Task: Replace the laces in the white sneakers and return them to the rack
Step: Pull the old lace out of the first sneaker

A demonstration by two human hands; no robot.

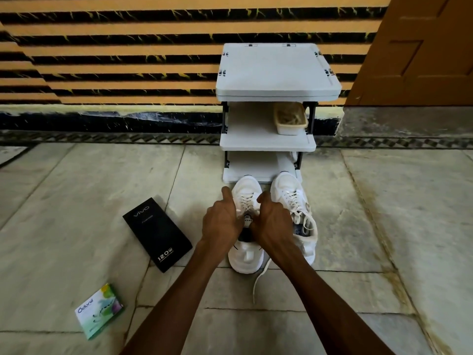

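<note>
Right now my left hand (pixel 222 222) and right hand (pixel 272 221) crowd together over one laced white sneaker (pixel 246 260).
Their backs hide the grip, so I cannot tell what they hold; the twin white sneaker (pixel 289 190) sits just right of my right hand, the white plastic three-shelf rack (pixel 277 70) beyond, a black rectangular carton (pixel 157 234) left.

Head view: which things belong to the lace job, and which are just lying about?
Job: left sneaker, right sneaker, loose lace, rack, left hand, right hand.
Lying about: black phone box, green packet.
</note>
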